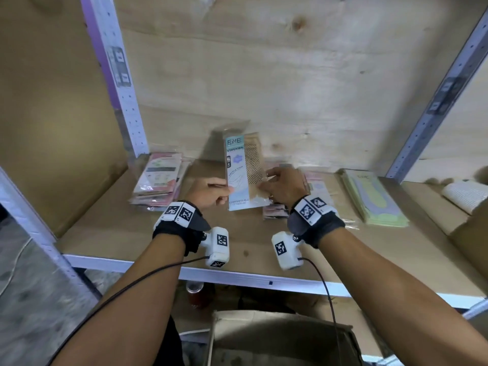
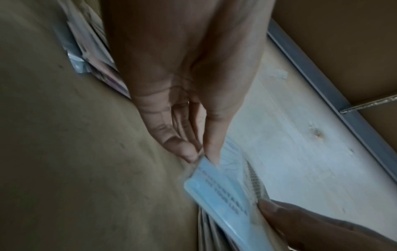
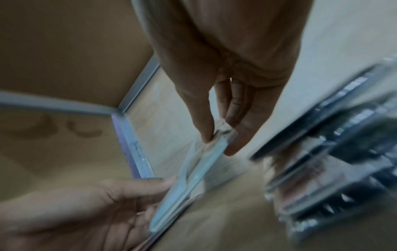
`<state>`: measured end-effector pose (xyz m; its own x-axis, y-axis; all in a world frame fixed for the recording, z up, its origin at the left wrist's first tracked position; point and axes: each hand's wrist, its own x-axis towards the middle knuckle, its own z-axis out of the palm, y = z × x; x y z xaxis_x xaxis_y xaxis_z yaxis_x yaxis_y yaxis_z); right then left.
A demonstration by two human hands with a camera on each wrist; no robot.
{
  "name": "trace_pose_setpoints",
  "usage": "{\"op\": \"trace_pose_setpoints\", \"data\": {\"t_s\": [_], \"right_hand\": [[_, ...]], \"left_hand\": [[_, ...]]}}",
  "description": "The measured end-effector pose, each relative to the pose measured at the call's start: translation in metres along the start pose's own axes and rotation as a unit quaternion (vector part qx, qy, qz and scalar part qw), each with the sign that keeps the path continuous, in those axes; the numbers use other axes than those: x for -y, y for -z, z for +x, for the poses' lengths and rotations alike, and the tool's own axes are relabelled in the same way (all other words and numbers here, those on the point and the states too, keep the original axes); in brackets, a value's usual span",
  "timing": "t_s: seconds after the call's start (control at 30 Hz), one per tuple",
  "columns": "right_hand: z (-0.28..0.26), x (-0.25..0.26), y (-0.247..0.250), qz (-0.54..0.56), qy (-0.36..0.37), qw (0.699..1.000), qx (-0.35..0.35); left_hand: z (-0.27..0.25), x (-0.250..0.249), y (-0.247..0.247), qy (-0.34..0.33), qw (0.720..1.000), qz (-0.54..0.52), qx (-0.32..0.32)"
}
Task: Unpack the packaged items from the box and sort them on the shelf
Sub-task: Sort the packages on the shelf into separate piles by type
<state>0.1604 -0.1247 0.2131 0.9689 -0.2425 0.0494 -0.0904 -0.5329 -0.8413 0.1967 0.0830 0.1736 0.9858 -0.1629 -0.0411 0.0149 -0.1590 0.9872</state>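
A flat clear-wrapped stocking packet (image 1: 244,171) with a pale blue card and beige mesh stands upright above the shelf board (image 1: 126,233), held between both hands. My left hand (image 1: 211,192) pinches its left edge, thumb on the blue card; in the left wrist view the left hand (image 2: 204,158) pinches the packet (image 2: 221,191). My right hand (image 1: 277,184) pinches its right edge, and in the right wrist view the right hand (image 3: 217,139) grips the thin packet (image 3: 184,188) edge-on. The open cardboard box (image 1: 280,339) sits below the shelf.
A pink packet stack (image 1: 158,180) lies at the shelf's left. Another pinkish stack (image 1: 311,191) lies behind my right wrist, and a green stack (image 1: 375,199) to its right. A white knitted item (image 1: 464,194) is at the far right. Metal uprights (image 1: 124,101) flank the plywood back.
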Motion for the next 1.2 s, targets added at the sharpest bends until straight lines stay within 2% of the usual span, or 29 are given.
{"op": "trace_pose_setpoints", "data": {"t_s": [0.13,0.3,0.43,0.57,0.73,1.0,1.1,1.2], "right_hand": [[0.013,0.020,-0.013,-0.109,-0.020,0.993,0.029],[0.024,0.033,-0.034,-0.231,-0.029,0.970,0.075],[0.027,0.030,-0.048,-0.277,-0.042,0.952,0.127],[0.029,0.019,-0.061,-0.348,-0.021,0.929,0.125],[0.037,0.015,-0.067,-0.357,-0.016,0.925,0.129],[0.043,0.004,-0.072,-0.335,0.005,0.938,0.090],[0.039,0.006,-0.070,-0.341,0.013,0.935,0.093],[0.040,0.016,-0.066,-0.364,0.036,0.924,0.109]], "left_hand": [[0.013,0.008,0.010,0.021,0.999,0.018,-0.041],[0.025,0.016,0.013,0.033,0.991,0.099,-0.087],[0.025,0.021,0.011,0.061,0.984,0.143,-0.088],[0.022,0.020,0.008,0.071,0.970,0.208,-0.105],[0.015,0.012,0.002,0.067,0.961,0.237,-0.126],[0.011,0.006,-0.001,0.067,0.951,0.283,-0.108],[0.014,0.008,0.000,0.066,0.957,0.266,-0.098],[0.014,0.007,0.010,0.043,0.949,0.284,-0.127]]}}
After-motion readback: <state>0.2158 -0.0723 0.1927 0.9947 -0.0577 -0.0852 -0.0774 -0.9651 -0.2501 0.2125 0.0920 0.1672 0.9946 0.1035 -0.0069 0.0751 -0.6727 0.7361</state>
